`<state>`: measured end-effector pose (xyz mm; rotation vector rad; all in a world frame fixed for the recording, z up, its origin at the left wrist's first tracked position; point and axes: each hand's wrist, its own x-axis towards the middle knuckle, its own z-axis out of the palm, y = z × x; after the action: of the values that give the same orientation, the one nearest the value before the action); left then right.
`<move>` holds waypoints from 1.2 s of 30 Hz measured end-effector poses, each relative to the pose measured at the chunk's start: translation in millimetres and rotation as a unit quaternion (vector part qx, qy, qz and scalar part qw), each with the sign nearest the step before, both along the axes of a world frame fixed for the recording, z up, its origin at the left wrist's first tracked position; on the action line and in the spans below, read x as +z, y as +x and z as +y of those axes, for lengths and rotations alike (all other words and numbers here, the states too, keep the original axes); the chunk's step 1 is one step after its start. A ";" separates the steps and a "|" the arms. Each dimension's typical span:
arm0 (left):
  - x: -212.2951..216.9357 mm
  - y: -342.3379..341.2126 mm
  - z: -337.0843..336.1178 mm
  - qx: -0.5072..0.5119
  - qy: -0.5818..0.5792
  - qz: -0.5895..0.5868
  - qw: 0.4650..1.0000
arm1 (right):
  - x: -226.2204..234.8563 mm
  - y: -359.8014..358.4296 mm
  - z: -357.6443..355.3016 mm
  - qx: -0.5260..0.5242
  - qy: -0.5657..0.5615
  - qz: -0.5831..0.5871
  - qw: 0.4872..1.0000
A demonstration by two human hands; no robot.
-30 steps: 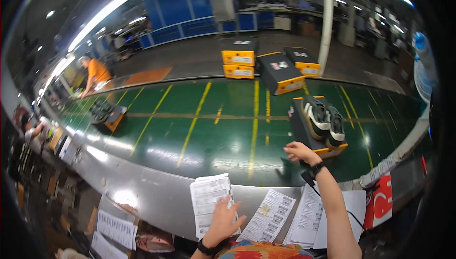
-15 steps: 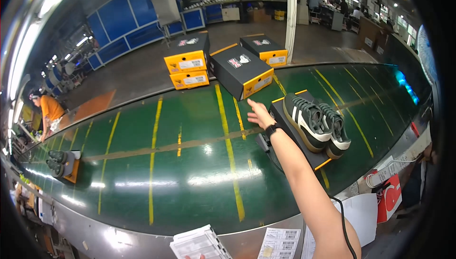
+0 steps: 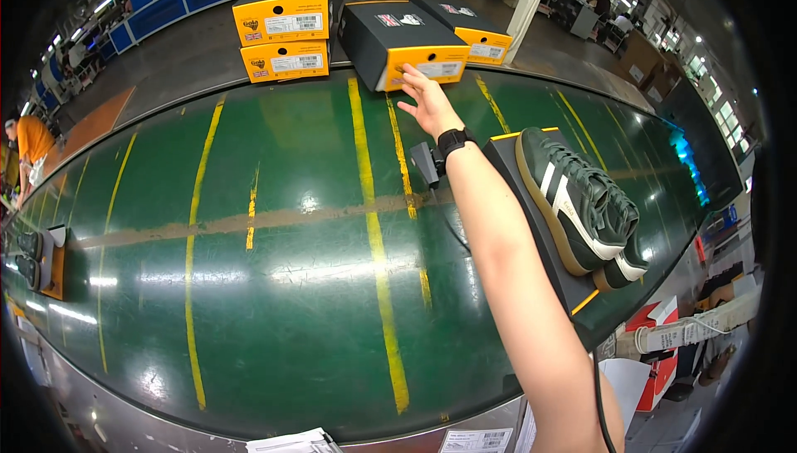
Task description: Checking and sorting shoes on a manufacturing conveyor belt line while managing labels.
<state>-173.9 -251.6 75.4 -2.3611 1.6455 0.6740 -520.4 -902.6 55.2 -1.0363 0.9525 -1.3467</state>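
Note:
My right hand point(image 3: 427, 104) reaches far across the green surface. Its fingers are apart and hold nothing. The fingertips overlap the orange end of a dark shoe box point(image 3: 407, 42); whether they touch it, I cannot tell. On my right wrist sits a black band point(image 3: 457, 139), with a small dark device point(image 3: 427, 164) and a cable beside it. To the right of my forearm, a pair of dark green sneakers point(image 3: 573, 200) with white stripes and gum soles rests on another dark box point(image 3: 531, 237). My left hand is out of view.
Two stacked shoe boxes point(image 3: 286, 29) stand left of the reached box, and one more box point(image 3: 481, 34) behind it at right. Another shoe pair point(image 3: 31, 258) on a box lies far left. White papers point(image 3: 290, 443) lie at the near edge. A person in orange point(image 3: 33, 142) bends at far left.
My right hand has reached farther out, up to the box's orange end. The view has shifted, so the boxes look nearer. Fingertips earlier at the paper stack have left the view.

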 end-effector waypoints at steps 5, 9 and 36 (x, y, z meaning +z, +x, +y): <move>1.0 -1.5 -17.3 -0.018 -0.001 0.011 1.000 | -72.0 -19.1 27.0 0.088 0.059 0.632 0.768; -7.2 -5.8 -6.9 -0.058 -0.074 -0.030 0.995 | -46.6 49.3 150.2 -0.004 0.127 0.719 0.683; 129.3 -78.8 1.5 -0.325 -0.266 0.482 0.769 | 184.2 87.9 496.7 0.032 -0.035 0.631 0.774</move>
<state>-252.7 -250.1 204.7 -1.4050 3.2018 1.5420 -432.5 -405.9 239.4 -2.0721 1.7888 -0.4556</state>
